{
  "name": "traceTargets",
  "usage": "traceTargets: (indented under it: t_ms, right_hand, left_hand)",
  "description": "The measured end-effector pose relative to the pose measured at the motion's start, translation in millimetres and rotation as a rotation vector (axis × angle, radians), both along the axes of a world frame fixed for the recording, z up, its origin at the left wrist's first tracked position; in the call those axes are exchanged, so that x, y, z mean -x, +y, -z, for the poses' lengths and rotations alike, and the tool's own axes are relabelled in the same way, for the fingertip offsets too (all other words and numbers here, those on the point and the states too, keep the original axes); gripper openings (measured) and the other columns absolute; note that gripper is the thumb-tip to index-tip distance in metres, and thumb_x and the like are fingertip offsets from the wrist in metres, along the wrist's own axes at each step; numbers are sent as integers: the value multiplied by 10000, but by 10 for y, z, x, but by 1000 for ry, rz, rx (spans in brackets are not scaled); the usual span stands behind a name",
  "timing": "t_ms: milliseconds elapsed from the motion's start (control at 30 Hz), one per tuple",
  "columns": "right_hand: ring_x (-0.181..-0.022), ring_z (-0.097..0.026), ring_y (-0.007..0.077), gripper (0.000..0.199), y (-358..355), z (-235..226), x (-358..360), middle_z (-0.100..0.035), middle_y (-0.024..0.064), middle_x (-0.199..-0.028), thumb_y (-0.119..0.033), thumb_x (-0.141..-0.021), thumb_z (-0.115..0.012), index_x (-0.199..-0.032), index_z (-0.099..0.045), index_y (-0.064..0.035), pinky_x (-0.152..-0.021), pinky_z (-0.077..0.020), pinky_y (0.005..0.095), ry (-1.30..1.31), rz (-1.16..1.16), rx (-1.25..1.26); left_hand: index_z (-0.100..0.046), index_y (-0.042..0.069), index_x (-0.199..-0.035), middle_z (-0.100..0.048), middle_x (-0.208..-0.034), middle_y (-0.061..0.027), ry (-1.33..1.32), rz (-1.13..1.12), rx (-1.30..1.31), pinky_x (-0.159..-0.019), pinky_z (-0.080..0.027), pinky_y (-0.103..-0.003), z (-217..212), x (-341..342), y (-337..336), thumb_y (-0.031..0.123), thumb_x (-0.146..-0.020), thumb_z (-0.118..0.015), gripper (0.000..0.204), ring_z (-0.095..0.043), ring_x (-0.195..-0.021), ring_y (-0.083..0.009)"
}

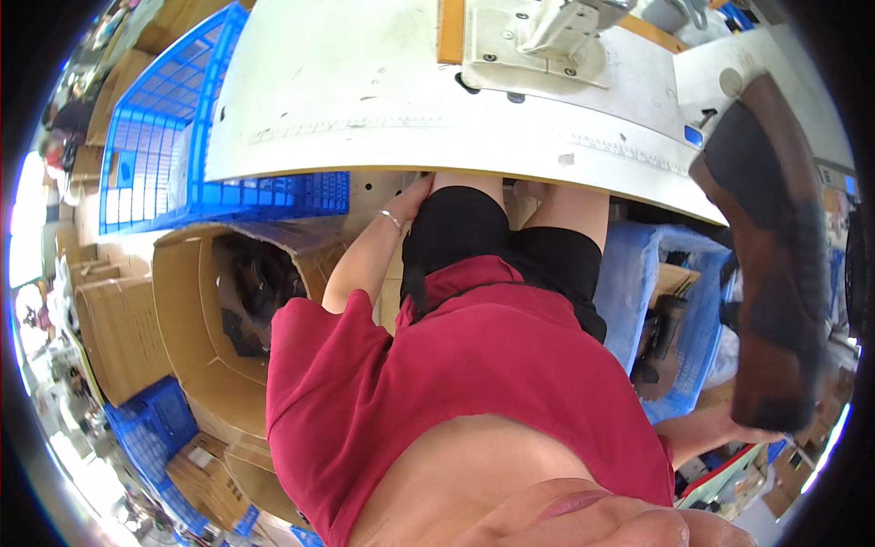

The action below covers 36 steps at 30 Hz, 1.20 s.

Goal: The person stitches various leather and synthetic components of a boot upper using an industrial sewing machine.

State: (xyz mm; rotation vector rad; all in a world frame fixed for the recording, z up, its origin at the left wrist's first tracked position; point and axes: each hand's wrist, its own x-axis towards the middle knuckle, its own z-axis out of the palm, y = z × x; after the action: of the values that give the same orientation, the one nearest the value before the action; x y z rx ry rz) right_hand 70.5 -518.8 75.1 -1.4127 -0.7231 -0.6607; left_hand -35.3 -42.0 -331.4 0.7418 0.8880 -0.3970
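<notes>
On my remote feed, I had the right hand (749, 433) out on the far right side, pinching the near end of a long brown-and-black boot piece (779, 264), though most of the fingers were tucked out of sight. The boot piece was up in the air, right of the white worktable (365, 141), its far end overlapping the table's right side in my view, and it looked a bit blurry. The left hand (422, 190) was down beside the left thigh at the table's near edge; I couldn't tell if its fingers were spread or pressed together. A white metal machine base (538, 64) sat farther back on the table. Over on the left I saw a blue crate (150, 169) and, nearer, a cardboard box (196, 328) with dark brown pieces (251, 305) inside.
</notes>
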Motion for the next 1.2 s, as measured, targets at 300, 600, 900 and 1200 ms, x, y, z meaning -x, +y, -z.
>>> traceTargets:
  t_ms: [300, 600, 900, 1200]
  right_hand:
    - [-1047, -609, 192, 251, 2265, 1003, 359, -668, 47, -1063, -94, -776, -580, -1001, -685, -126, -1034, -372, 450, -473, -771, 805]
    - [-1223, -471, 284, 356, 2582, 527, -587, -554, 57, -1257, -200, -827, -633, -1173, -595, -125, -1057, -320, 459, -464, -279, 827]
    - [-912, -540, 240, 410, 3161, 587, -888, -575, 63, -956, -280, -726, -721, -1071, -610, -88, -836, -442, 372, -566, -491, 855]
    - [-730, -647, 324, 379, 2911, 235, -936, -646, 182, -723, -391, -819, -649, -847, -662, -12, -647, -494, 383, 293, -543, 1425]
  left_hand:
    - [-484, -22, -1295, -554, -1225, -96, -336, 95, -547, -983, -397, -314, -1931, 714, -334, 389, -985, -433, 516, -496, -1152, -170]
    - [-199, 9, -1427, -444, -1262, -218, -462, -281, -960, -967, -390, -369, -2482, 718, -758, 315, -898, -603, 733, -457, -1155, -257]
    - [-536, 63, -1221, -500, -1261, -137, -697, 234, -2111, -983, -371, -416, -3180, -237, -190, 130, -872, -548, 355, -447, -1182, -323]
    - [-640, 68, -954, -592, -877, -111, -827, 430, -1923, -814, -443, -378, -3362, -720, 54, 175, -882, -569, 147, -562, -877, -292]
